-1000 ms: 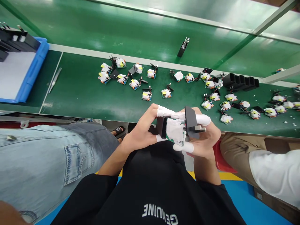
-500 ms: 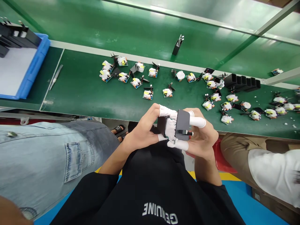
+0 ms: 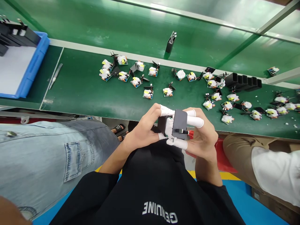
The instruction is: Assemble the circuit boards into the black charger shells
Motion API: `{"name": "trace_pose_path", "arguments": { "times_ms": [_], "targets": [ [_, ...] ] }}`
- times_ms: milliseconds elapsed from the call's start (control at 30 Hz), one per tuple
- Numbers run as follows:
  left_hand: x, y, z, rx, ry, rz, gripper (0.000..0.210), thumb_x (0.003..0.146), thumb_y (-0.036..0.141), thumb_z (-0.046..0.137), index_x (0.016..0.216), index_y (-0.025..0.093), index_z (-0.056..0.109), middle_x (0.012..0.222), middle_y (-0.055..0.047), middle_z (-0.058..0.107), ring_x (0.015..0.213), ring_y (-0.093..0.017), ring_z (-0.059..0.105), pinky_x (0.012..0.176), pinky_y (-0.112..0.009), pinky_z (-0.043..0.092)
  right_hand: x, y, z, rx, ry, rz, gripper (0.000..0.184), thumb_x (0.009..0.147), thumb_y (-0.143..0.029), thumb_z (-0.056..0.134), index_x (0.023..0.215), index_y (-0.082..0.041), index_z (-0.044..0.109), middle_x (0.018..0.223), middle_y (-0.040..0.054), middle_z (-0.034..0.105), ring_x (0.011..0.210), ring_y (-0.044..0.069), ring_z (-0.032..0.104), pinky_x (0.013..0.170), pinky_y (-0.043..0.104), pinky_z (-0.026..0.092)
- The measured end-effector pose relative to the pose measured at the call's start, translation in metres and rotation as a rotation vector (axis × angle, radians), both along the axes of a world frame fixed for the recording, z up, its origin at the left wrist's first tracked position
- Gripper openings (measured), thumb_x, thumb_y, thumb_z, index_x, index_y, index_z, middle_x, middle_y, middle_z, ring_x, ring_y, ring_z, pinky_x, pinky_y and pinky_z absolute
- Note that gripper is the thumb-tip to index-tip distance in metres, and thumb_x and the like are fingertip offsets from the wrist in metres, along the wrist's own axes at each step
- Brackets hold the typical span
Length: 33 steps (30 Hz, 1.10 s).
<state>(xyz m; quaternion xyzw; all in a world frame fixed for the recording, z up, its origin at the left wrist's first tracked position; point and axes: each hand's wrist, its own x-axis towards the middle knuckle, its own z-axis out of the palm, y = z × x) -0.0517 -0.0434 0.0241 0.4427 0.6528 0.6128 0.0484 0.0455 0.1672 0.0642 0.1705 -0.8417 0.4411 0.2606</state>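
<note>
1. At nine o'clock, left hand (image 3: 145, 128) pinches the black case (image 3: 161, 124).
2. At three, right hand (image 3: 202, 134) pinches pronged plate (image 3: 179, 120) and white-coated board (image 3: 169, 127) — six o'clock of the counter (image 3: 89, 93).
3. Best hold them square — ease, never force.

Both arms (image 3: 112, 161) reach forward; the left hand (image 3: 145, 129) and right hand (image 3: 203, 134) face each other, close together; their fingers (image 3: 195, 122) bend inward; the thumbs (image 3: 180, 144) are on the near side.
</note>
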Motion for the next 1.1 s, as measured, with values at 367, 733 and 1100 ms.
{"name": "trace_pose_path", "arguments": {
  "times_ms": [367,733,1100],
  "targets": [
    [0.002,0.003,-0.002,0.023,0.02,0.025,0.053,0.09,0.019,0.089,0.136,0.025,0.064,0.114,-0.006,0.063,0.101,-0.022,0.063,0.085,-0.035,0.061,0.001,0.003,0.007,0.115,-0.027,-0.01,0.063,0.089,-0.04,0.095,0.145,-0.032,0.066,0.114,0.0084,0.077,0.1,0.033,0.074,0.092,0.054,0.058],
    [0.006,0.006,-0.009,0.03,-0.041,0.026,0.055,0.088,0.022,0.091,0.136,0.025,0.065,0.117,-0.007,0.064,0.1,-0.021,0.064,0.084,-0.034,0.062,0.001,0.006,-0.001,0.095,-0.058,0.027,0.065,0.089,-0.041,0.094,0.147,-0.035,0.065,0.12,0.0091,0.074,0.108,0.035,0.071,0.093,0.056,0.06],
    [0.007,0.009,-0.014,0.056,-0.064,0.022,0.055,0.087,0.024,0.092,0.135,0.024,0.066,0.115,-0.006,0.063,0.099,-0.02,0.064,0.083,-0.033,0.061,0.003,0.006,0.002,0.119,-0.087,0.01,0.065,0.088,-0.041,0.094,0.146,-0.034,0.066,0.12,0.009,0.074,0.109,0.035,0.071,0.095,0.055,0.059]
  ]
}}
